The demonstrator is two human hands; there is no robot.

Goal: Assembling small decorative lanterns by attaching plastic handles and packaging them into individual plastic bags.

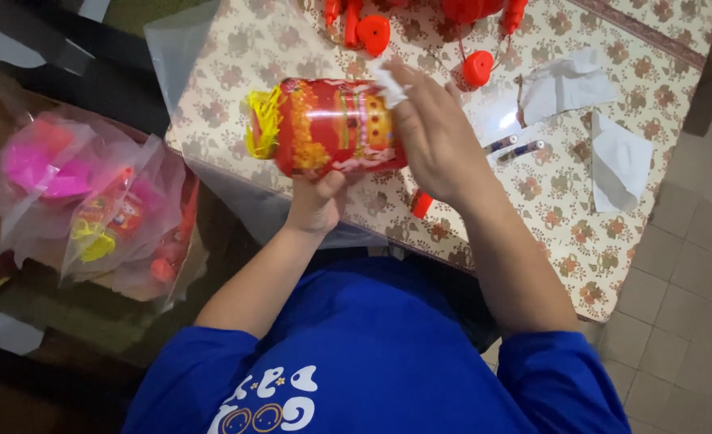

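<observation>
Single view, head-mounted, looking steeply down over the wearer's blue shirt. Close range: both forearms fill the centre. Faces forward across the worktop, whose patterned cloth runs to the top edge. Frame is tilted, worktop edge slanting. Floor tiles at right, bagged toys at left. No second view.

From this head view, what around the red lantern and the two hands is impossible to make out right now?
- Right end of the red cylindrical lantern with yellow fringe: covered by the right hand.
- Left hand: its fingers sit behind and under the lantern, so its grip is unclear.
- Red plastic parts on the floral tablecloth: cut off by the top edge.
- Toys in clear plastic bags: blurred behind the film.
</observation>
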